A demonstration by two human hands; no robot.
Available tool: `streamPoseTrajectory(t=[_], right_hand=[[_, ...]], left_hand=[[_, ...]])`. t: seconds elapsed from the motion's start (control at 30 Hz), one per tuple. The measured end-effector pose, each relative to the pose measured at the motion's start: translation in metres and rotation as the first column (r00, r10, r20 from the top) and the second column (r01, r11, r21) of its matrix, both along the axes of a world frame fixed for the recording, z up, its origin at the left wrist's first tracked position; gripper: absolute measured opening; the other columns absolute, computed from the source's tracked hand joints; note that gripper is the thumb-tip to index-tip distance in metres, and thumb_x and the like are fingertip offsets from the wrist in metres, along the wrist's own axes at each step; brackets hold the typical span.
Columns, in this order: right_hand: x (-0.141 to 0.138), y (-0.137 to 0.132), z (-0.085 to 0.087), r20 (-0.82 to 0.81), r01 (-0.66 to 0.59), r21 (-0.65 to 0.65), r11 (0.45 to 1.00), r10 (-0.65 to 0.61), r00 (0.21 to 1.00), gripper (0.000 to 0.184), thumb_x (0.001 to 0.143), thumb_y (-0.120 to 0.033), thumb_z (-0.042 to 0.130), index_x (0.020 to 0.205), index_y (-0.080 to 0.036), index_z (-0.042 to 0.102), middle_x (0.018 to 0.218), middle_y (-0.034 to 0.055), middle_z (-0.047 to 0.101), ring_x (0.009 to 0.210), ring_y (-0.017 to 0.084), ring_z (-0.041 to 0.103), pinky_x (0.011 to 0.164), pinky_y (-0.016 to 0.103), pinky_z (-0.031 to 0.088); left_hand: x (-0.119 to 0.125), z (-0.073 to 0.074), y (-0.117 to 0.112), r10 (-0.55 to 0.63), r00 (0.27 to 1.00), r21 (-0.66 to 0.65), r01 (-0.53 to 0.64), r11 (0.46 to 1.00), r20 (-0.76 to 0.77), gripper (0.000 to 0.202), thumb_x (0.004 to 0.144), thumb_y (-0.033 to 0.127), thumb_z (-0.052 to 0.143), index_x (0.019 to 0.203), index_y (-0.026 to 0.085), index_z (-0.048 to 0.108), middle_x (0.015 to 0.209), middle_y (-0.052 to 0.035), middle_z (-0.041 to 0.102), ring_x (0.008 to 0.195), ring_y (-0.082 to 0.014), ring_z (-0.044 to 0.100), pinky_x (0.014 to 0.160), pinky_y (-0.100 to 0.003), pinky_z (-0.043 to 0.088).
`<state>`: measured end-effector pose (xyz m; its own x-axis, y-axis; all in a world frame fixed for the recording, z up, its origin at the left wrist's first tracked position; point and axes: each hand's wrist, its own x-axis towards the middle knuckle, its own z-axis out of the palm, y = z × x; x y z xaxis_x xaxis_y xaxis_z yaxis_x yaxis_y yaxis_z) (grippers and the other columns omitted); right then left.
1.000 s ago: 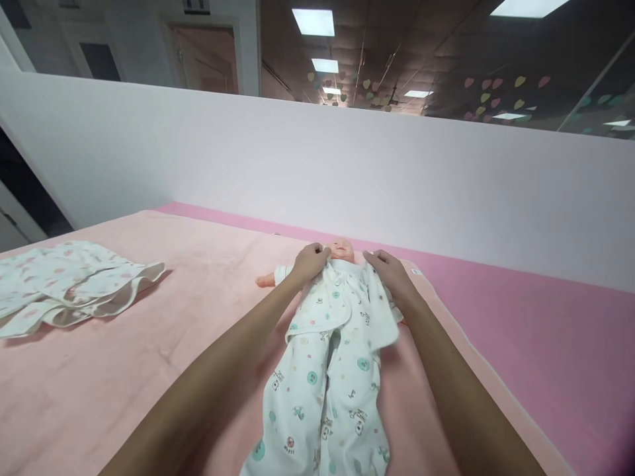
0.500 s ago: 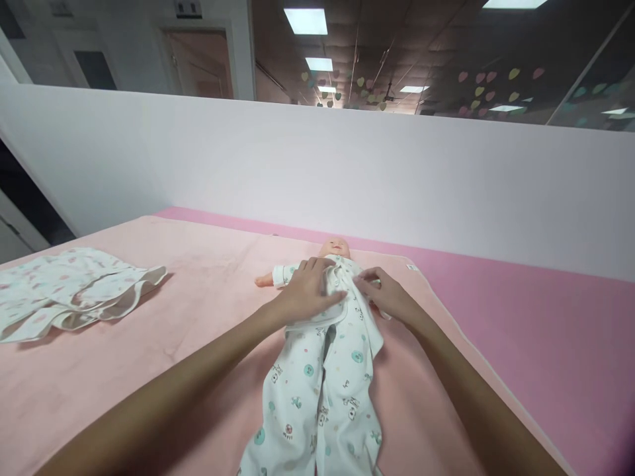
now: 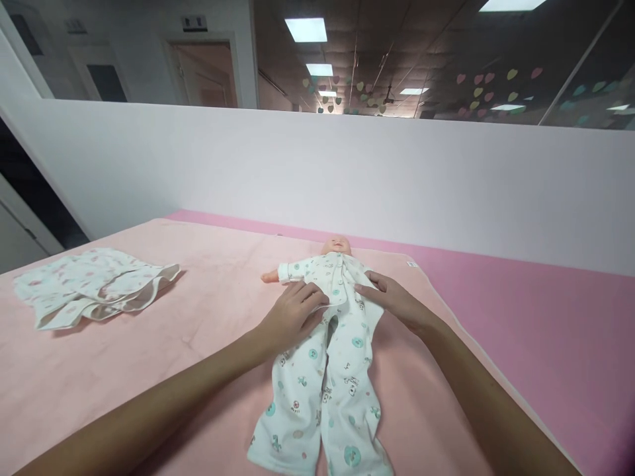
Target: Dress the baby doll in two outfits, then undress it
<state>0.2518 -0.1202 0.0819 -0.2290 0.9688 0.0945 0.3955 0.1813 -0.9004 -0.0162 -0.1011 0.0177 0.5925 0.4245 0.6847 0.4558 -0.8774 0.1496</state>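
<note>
A baby doll (image 3: 338, 245) lies on its back, head away from me, dressed in a white printed baby top (image 3: 322, 268) with buttons down the front. Matching baby pants (image 3: 297, 396) spread toward me, with a dark gap between the legs. My left hand (image 3: 292, 316) is closed at the lower hem of the top, fingers curled over the cloth edge. Fairly straight fingers of my right hand (image 3: 394, 297) rest against the other side of the top near the doll's waist. The doll's hand (image 3: 270, 276) pokes out of the sleeve on the left.
Another white printed garment (image 3: 99, 284) lies loosely folded at the left. A peach blanket (image 3: 208, 264) covers much of the pink surface (image 3: 536, 317). Beyond stands a low white wall (image 3: 347, 178) with glass above it.
My left hand has moved down from the chest to the hem, drawing the bunched top flatter. My right hand has shifted slightly down along the doll's side. Button front now shows.
</note>
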Motion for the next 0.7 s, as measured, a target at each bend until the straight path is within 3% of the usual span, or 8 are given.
streamPoseTrajectory(t=[0.17, 0.23, 0.33, 0.5, 0.6, 0.7], right_hand=[[-0.016, 0.004, -0.010, -0.021, 0.006, 0.022, 1.000, -0.006, 1.000, 0.035, 0.091, -0.056, 0.074, 0.089, -0.024, 0.059, 0.082, -0.0021, 0.063, 0.080, 0.019, 0.061, 0.072, 0.031, 0.048], [-0.022, 0.004, -0.015, -0.003, 0.029, 0.047, 0.998, -0.029, 1.000, 0.036, 0.091, -0.054, 0.074, 0.087, -0.025, 0.053, 0.077, -0.0044, 0.057, 0.072, 0.016, 0.055, 0.068, 0.030, 0.043], [-0.030, 0.001, -0.021, 0.063, 0.052, 0.099, 0.994, -0.058, 0.996, 0.032, 0.091, -0.051, 0.073, 0.091, -0.026, 0.055, 0.078, -0.0047, 0.055, 0.070, 0.015, 0.050, 0.068, 0.030, 0.041], [-0.039, -0.011, -0.024, 0.270, 0.006, 0.138, 0.990, -0.044, 0.962, 0.025, 0.093, -0.049, 0.070, 0.106, -0.029, 0.061, 0.088, -0.0035, 0.065, 0.073, 0.016, 0.055, 0.073, 0.033, 0.045], [-0.042, -0.015, -0.022, 0.315, -0.010, 0.184, 0.983, -0.049, 0.948, 0.022, 0.093, -0.045, 0.069, 0.106, -0.030, 0.061, 0.087, -0.0033, 0.067, 0.078, 0.017, 0.060, 0.075, 0.033, 0.046], [-0.042, -0.016, -0.018, 0.311, -0.019, 0.160, 0.987, -0.032, 0.950, 0.026, 0.092, -0.047, 0.070, 0.107, -0.029, 0.060, 0.090, -0.0024, 0.070, 0.074, 0.017, 0.060, 0.072, 0.033, 0.047]], left_hand=[[-0.027, -0.008, 0.002, -0.088, 0.991, 0.122, 0.101, 0.987, -0.105, 0.024, 0.103, 0.009, 0.051, 0.117, 0.025, 0.062, 0.110, -0.0055, 0.067, 0.090, -0.0191, 0.061, 0.081, -0.033, 0.048], [-0.034, -0.011, 0.000, -0.058, 0.993, 0.104, 0.069, 0.992, -0.103, 0.026, 0.101, 0.009, 0.052, 0.121, 0.024, 0.059, 0.115, -0.0066, 0.067, 0.096, -0.0201, 0.063, 0.082, -0.032, 0.049], [-0.041, -0.014, -0.005, 0.073, 0.996, 0.009, -0.073, 0.997, -0.043, 0.026, 0.095, 0.011, 0.055, 0.119, 0.021, 0.053, 0.120, -0.0096, 0.066, 0.104, -0.0234, 0.064, 0.084, -0.034, 0.051], [-0.051, -0.017, -0.013, 0.306, 0.937, -0.167, -0.333, 0.928, -0.172, 0.019, 0.086, 0.014, 0.058, 0.101, 0.023, 0.049, 0.084, 0.0000, 0.063, 0.076, -0.0216, 0.060, 0.073, -0.034, 0.045], [-0.059, -0.017, -0.017, 0.312, 0.918, -0.205, -0.364, 0.908, -0.245, 0.013, 0.088, 0.018, 0.056, 0.097, 0.023, 0.048, 0.076, 0.0017, 0.061, 0.070, -0.0212, 0.057, 0.071, -0.034, 0.042], [-0.064, -0.007, -0.023, 0.251, 0.940, -0.303, -0.315, 0.899, -0.232, 0.012, 0.093, 0.029, 0.057, 0.100, 0.023, 0.050, 0.073, 0.0031, 0.059, 0.067, -0.0205, 0.055, 0.070, -0.034, 0.041]])
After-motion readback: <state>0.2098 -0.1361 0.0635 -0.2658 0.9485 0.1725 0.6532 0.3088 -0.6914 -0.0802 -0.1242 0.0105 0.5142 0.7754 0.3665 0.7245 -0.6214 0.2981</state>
